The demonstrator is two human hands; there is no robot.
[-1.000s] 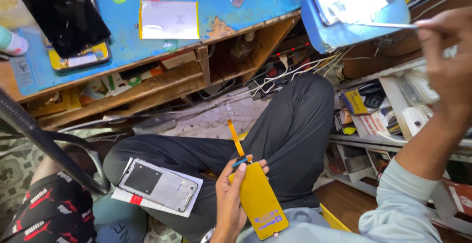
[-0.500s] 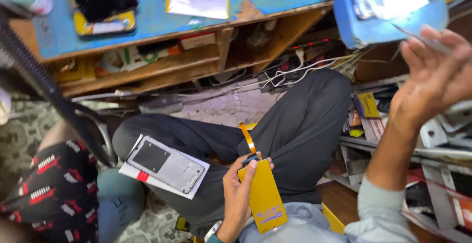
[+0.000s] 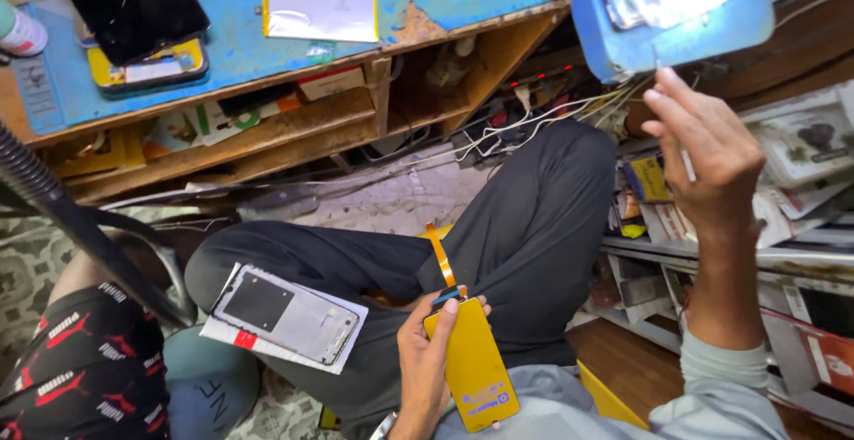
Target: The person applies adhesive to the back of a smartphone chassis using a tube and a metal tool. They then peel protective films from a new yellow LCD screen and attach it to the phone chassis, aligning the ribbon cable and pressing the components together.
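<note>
Left hand (image 3: 425, 364) low in frame, over the lap, fingers wrapped round the long edge of a yellow screen panel (image 3: 471, 369), thumb pressed flat near its top end; grip closed and firm. The panel lies tilted, face away from view, lower end towards the grey sleeve (image 3: 712, 395). From its top an orange ribbon cable (image 3: 439, 258) stands up, free, over the dark trouser leg (image 3: 534, 226). Right hand (image 3: 707, 151) raised at right, just beneath the edge of a blue tray (image 3: 676, 26), fingers curled loosely; a thin pale sliver shows at the palm, possibly a slim tool, but the view is too poor to tell what it is or whether it is truly gripped. On the left thigh, well apart from the left hand, rests a phone frame (image 3: 286, 314) with a dark rectangle in it, lying on a white sheet. Above, a worn blue worktop (image 3: 240, 44) carries a dark screen (image 3: 129, 4) propped over a yellow phone body (image 3: 147, 71), and a flat silver battery (image 3: 322, 0) with yellow edging. Tangled white wires (image 3: 534, 120) hang below the bench shelf.
</note>
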